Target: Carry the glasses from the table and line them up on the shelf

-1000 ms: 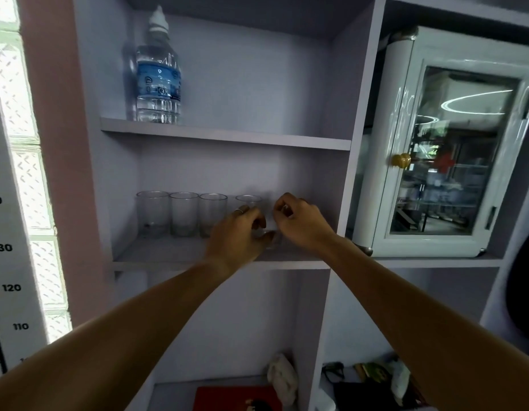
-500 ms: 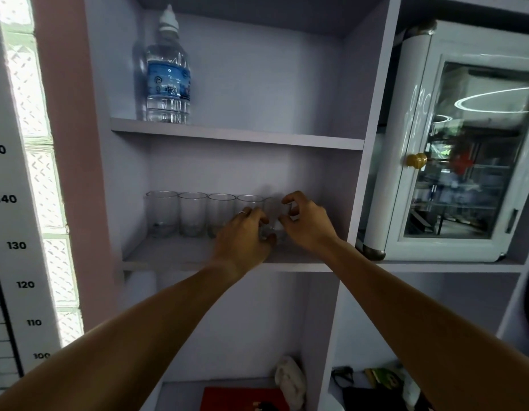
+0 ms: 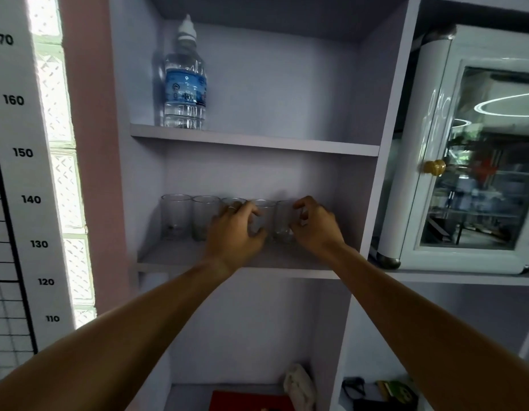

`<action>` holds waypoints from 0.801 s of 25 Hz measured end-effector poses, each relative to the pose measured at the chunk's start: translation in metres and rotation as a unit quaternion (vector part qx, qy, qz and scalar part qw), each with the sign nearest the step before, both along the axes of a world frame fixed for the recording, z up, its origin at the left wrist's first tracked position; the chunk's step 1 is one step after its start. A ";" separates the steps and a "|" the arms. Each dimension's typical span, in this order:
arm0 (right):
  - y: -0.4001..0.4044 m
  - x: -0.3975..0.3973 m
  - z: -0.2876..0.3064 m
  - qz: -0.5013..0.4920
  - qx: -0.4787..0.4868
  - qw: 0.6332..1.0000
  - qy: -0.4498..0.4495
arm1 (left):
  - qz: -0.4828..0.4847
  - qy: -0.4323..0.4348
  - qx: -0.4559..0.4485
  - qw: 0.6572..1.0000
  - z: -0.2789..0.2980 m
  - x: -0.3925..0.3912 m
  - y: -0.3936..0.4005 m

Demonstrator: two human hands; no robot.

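Five glasses on shelf, last two being squared up

Five glasses (image 3: 176, 216) stand upright, mouths up, long axes vertical, in a left-to-right row on the middle shelf (image 3: 174, 258). Left hand (image 3: 235, 229) curls loosely around the fourth glass (image 3: 263, 216); right hand (image 3: 313, 225) half-open, fingertips beside the fifth glass (image 3: 284, 221), firm hold unclear. Best to nudge low near the bases, keep rims level, close gaps without clinking. Water bottle (image 3: 184, 84) sits on the shelf above.

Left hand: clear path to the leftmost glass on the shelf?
Probably yes. The left hand sits in front of the row, and the shelf before the leftmost glass looks bare.
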State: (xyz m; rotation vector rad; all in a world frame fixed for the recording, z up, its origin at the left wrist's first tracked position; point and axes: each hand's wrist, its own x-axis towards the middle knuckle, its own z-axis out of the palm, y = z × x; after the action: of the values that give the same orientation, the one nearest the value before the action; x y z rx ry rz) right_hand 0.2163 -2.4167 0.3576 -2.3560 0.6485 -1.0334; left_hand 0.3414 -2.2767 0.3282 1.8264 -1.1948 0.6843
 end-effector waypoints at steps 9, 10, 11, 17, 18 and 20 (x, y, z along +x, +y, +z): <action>0.031 0.032 -0.025 -0.023 -0.185 0.976 0.109 | 0.153 -0.104 0.142 0.973 -0.004 0.051 0.046; 0.033 0.035 -0.028 -0.024 -0.191 0.975 0.108 | 0.158 -0.108 0.150 0.970 -0.005 0.051 0.046; 0.035 0.036 -0.029 -0.027 -0.193 0.975 0.108 | 0.163 -0.115 0.153 0.968 -0.006 0.051 0.045; 0.036 0.038 -0.028 -0.052 -0.212 0.966 0.140 | 0.167 -0.124 0.141 0.968 -0.010 0.055 0.044; 0.037 0.038 -0.027 -0.053 -0.214 0.964 0.146 | 0.167 -0.122 0.141 0.968 -0.010 0.055 0.043; 0.037 0.037 -0.026 -0.048 -0.212 0.963 0.162 | 0.164 -0.112 0.146 0.969 -0.010 0.054 0.043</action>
State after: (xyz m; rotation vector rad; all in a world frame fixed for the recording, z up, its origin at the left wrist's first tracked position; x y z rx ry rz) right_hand 0.2531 -2.3796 0.3320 -2.9352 0.7221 -0.9010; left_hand 0.3958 -2.2337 0.3183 2.2732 -1.1974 0.9612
